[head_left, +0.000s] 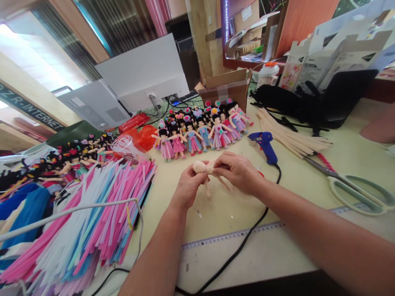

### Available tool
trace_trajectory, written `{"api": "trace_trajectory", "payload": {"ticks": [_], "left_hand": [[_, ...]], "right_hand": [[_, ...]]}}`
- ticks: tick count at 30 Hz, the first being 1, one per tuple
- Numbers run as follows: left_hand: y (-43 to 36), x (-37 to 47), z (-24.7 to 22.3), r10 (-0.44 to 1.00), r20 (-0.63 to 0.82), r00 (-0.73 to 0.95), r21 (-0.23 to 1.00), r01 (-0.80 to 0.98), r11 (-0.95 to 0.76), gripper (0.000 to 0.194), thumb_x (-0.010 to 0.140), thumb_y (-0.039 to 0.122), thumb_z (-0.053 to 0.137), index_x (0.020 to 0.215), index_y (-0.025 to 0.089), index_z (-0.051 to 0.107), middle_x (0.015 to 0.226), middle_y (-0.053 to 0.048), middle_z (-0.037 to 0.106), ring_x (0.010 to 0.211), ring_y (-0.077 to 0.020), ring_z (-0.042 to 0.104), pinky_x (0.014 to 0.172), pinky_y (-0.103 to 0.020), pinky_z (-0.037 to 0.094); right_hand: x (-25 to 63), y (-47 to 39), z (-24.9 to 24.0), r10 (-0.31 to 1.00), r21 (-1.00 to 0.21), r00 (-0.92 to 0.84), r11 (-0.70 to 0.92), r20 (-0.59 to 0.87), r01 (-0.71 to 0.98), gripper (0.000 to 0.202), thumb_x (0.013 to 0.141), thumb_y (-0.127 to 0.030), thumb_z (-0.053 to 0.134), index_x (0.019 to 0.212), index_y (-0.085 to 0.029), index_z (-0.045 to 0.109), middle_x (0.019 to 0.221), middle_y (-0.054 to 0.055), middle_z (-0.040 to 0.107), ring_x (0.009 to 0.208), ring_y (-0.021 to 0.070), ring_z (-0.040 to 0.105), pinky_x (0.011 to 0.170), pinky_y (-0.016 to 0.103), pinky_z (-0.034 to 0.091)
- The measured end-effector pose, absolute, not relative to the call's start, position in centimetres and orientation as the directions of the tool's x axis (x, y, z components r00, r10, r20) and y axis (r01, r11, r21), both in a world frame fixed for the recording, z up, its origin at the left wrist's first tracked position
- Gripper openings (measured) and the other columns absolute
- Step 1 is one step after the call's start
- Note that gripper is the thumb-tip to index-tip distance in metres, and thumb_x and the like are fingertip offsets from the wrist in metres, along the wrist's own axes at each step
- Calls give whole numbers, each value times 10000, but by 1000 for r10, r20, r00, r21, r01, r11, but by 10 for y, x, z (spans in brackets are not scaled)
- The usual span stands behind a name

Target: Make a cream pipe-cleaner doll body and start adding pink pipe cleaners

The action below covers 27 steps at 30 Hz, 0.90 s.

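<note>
Fingers (226, 161) of both hands pinched around a cream, fuzzy doll body (202, 166), round-headed with thin dangling limbs.

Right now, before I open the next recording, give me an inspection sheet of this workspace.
Surface: pale table, small scraps near the hands; ruler lying along the near side.
Job's things: cream figure in the hands; glue gun, scissors and beige stems to the right; finished dolls standing beyond.
Clutter: coloured stems heaped at left, red bag, clear cup.
Grippers: left hand and right hand both grip the figure.
Cables: black cord crosses the ruler; white cable crosses the coloured stems.
Surroundings: monitor, open carton.
</note>
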<state>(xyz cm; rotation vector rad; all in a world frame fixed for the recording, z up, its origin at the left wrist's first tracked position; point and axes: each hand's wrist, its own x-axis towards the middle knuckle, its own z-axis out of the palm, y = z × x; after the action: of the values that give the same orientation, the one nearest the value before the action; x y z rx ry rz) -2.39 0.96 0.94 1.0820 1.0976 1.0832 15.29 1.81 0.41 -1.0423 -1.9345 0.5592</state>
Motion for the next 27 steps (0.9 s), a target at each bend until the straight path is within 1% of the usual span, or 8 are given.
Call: {"api": "trace_trajectory", "payload": {"ticks": [11, 14, 21, 27], "left_hand": [[10, -25, 7, 986, -72, 152, 993, -83, 85, 361, 612, 190, 727, 971, 160, 708, 777, 8, 634, 674, -105, 527, 691, -269, 423], [10, -25, 8, 984, -70, 166, 992, -92, 86, 349, 612, 193, 732, 958, 160, 712, 774, 8, 631, 671, -101, 520, 690, -267, 424], [9, -25, 9, 979, -97, 182, 985, -121, 120, 346, 616, 202, 747, 959, 157, 726, 777, 1, 637, 669, -100, 529, 670, -254, 414], [9, -23, 9, 980, -108, 165, 982, -137, 131, 350, 607, 188, 753, 955, 158, 729, 757, 6, 634, 662, -99, 533, 661, -248, 408]], "right_hand": [[152, 17, 4, 839, -697, -272, 544, 472, 468, 119, 850, -167, 637, 732, -178, 644, 779, 14, 631, 728, 132, 584, 682, 248, 406], [151, 17, 4, 847, -708, -264, 530, 461, 467, 118, 844, -152, 638, 729, -176, 650, 785, 15, 634, 728, 130, 587, 684, 246, 408], [151, 17, 3, 852, -717, -257, 522, 455, 462, 111, 847, -174, 648, 737, -182, 660, 773, 10, 635, 710, 128, 576, 663, 245, 399], [149, 14, 4, 813, -661, -266, 578, 518, 478, 153, 866, -178, 619, 715, -182, 641, 756, 17, 614, 719, 133, 574, 678, 250, 409]]}}
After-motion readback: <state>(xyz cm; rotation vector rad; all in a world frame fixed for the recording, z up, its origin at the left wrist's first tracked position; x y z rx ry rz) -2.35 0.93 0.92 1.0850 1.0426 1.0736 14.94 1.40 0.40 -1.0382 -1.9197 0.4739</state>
